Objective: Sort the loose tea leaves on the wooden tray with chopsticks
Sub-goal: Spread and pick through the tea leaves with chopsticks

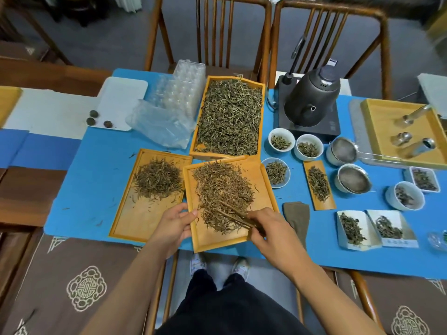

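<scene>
Your right hand [266,226] has its fingers clenched around the chopsticks [232,213], whose tips dig into the loose tea leaves [222,187] piled on the wooden tray [263,187] nearest you on the blue surface [92,170]. Your left hand [174,223] has its fingers wrapped over that tray's left rim, just beside a second tray [135,218] carrying a smaller heap

1. A single head-worn, wide-angle view looks forward and steeply down over the blue-covered worktop [96,180].
2. It sits close above the near edge: both forearms enter from the bottom, and the wearer's legs and shoes [219,264] show directly below.
3. Two wooden chairs [208,32] across the worktop fill the top edge.
</scene>
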